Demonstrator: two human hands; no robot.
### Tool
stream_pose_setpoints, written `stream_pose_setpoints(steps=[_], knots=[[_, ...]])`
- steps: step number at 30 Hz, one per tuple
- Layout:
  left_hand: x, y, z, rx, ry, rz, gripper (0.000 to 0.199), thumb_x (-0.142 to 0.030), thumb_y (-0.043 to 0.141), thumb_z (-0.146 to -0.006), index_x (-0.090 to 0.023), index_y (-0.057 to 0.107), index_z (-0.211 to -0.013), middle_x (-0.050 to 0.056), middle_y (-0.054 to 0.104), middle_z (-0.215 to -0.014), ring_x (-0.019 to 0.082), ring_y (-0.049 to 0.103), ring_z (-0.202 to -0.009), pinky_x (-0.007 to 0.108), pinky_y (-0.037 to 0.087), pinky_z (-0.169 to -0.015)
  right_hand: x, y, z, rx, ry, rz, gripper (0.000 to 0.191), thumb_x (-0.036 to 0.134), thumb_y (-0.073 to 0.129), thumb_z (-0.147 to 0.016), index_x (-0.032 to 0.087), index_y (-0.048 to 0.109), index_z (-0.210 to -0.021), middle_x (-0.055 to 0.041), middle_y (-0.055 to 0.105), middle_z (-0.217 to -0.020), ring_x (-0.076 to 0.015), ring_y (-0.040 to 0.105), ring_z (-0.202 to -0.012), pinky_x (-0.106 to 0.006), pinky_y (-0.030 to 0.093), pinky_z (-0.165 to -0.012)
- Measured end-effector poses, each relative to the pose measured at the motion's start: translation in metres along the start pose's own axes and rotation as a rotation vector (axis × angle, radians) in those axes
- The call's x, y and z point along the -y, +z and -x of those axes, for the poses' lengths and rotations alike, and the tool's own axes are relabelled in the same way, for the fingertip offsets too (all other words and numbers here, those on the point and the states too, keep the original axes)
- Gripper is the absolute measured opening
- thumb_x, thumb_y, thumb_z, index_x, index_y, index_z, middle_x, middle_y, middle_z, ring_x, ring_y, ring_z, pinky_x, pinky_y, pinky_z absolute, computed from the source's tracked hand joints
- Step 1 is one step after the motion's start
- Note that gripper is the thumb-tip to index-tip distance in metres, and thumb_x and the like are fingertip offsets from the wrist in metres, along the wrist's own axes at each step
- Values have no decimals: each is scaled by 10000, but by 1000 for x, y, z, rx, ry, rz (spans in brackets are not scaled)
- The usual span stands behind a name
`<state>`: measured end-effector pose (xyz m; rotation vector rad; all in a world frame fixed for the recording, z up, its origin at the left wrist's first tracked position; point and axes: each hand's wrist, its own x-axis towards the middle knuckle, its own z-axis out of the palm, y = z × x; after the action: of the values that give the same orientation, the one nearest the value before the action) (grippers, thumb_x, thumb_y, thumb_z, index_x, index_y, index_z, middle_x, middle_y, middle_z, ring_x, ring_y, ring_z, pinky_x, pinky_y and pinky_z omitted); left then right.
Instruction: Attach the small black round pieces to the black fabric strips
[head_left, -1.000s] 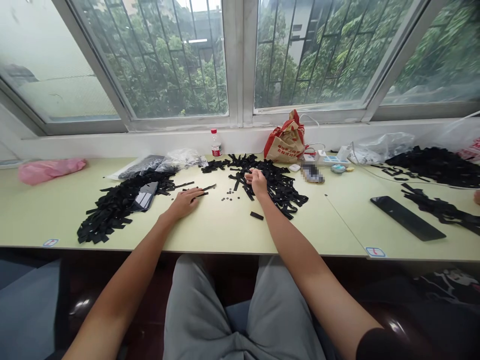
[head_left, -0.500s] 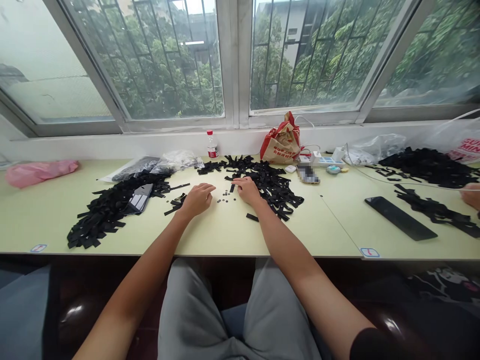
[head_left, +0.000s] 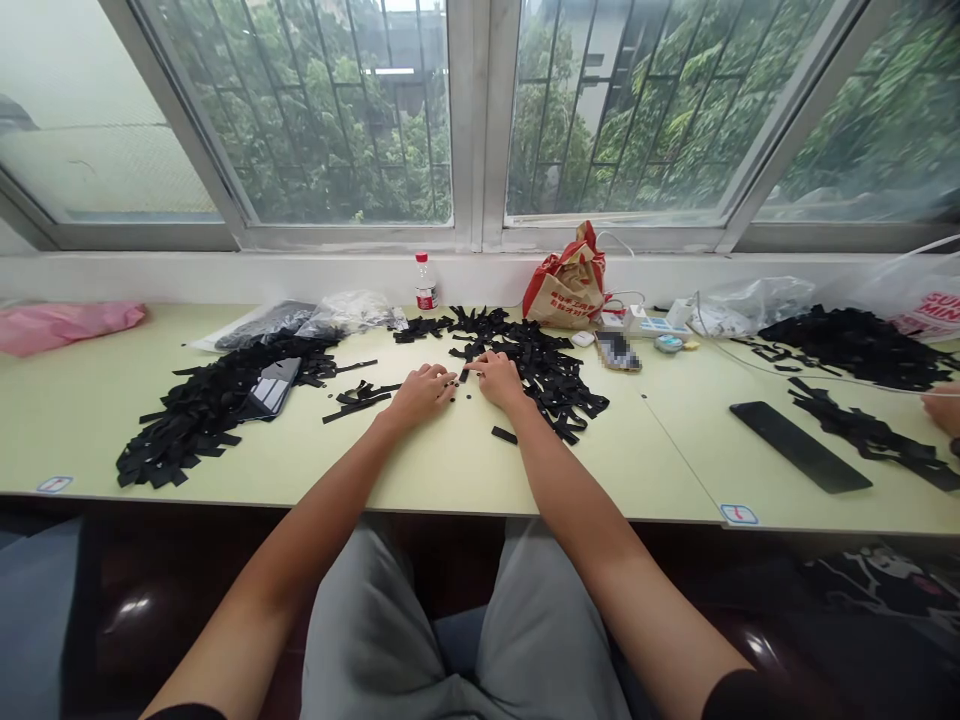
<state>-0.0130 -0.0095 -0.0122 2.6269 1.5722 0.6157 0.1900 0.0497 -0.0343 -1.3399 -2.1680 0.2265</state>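
A short black fabric strip (head_left: 463, 376) lies on the table between my two hands. My right hand (head_left: 498, 381) is palm down, its index finger and thumb closed at the near side of that strip. My left hand (head_left: 424, 394) is low over the table on the other side, fingers bent together, with a small black disc (head_left: 457, 383) at the fingertips. It covers the spot where several such discs lay. Another loose disc (head_left: 469, 397) is in front of the strip. Beside my left wrist lie a few black strips (head_left: 358, 398).
A large pile of black strips (head_left: 180, 420) with a phone (head_left: 274, 388) on it is at left. Another pile (head_left: 559, 375) lies right of my right hand. Behind stand a bottle (head_left: 425, 285) and paper bag (head_left: 566, 285). A long black slab (head_left: 799, 447) and another person's hand (head_left: 943, 405) are at right.
My left hand has moved right, towards the strip, and now covers most of the small discs. My right hand stays at the strip. The view has shifted slightly.
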Motion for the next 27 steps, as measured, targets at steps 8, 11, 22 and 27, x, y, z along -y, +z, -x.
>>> stream_pose_setpoints(steps=[8, 11, 22, 27], knots=[[30, -18, 27, -251, -316, 192, 604, -145, 388, -882, -173, 391, -1486, 127, 543, -1377, 241, 522, -1266, 427, 421, -1092, -11, 5, -4, -25, 49, -156, 440, 11, 456, -842, 272, 776, -992, -27, 667, -1160, -228, 488, -1074, -369, 390, -982], [17, -13, 16, -187, -135, 64, 519, -213, 414, -924, -160, 476, -1436, 119, 508, -1451, 260, 429, -1370, 451, 326, -1178, -13, 5, -3, -29, 64, -173, 453, -4, 459, -817, 271, 782, -974, -15, 679, -1156, -227, 496, -1081, -356, 404, -976], [-9, 10, 9, -17, 136, 158, 426, -155, 404, -904, -264, 724, -1164, 17, 683, -1252, 212, 601, -1196, 371, 468, -1070, -13, 2, -2, -27, 78, -166, 467, -9, 481, -783, 300, 803, -920, -4, 691, -1130, -237, 508, -1079, -356, 426, -957], [-23, 0, 9, 15, 223, 74, 403, -196, 471, -891, -287, 709, -1203, 53, 673, -1226, 253, 585, -1166, 422, 475, -1029, -12, 1, -1, -32, 66, -194, 463, -4, 487, -761, 311, 813, -859, 8, 702, -1101, -224, 529, -1062, -342, 435, -970]])
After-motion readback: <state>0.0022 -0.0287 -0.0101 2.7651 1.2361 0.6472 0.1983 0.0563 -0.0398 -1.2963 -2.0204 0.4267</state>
